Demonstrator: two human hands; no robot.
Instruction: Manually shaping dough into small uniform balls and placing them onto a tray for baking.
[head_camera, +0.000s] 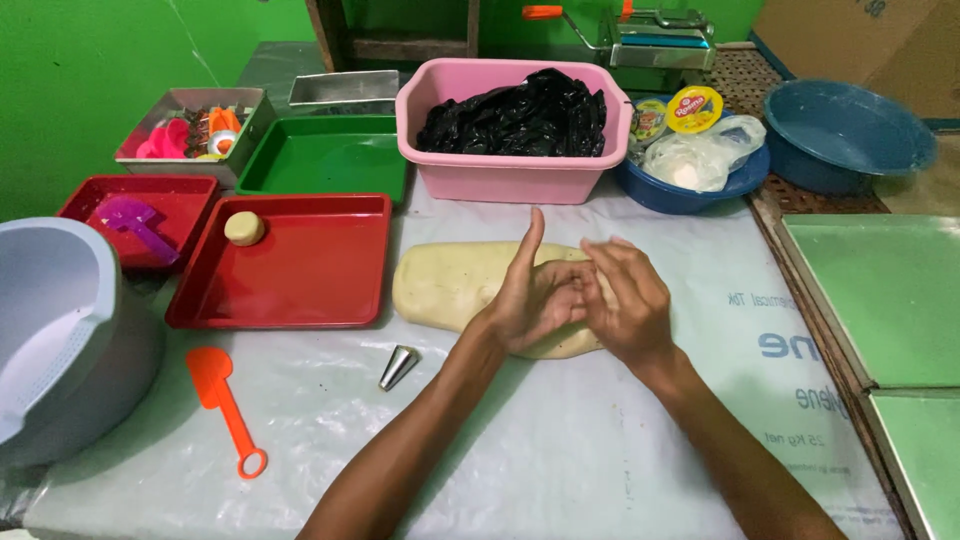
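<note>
Dough, pale soft slab (450, 285) on plastic-covered desk (560, 440) | left hand (535, 295), right hand (630, 300) above it, fingers loosely curled together, contents unclear | risk: sticking, tearing.

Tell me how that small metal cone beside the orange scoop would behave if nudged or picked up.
The metal cone lies on its side on the plastic sheet, so a nudge would probably roll it in a curve around its tip. It looks thin and hollow, so likely light. Its shiny, tapering surface may slip from a pinch.
</note>
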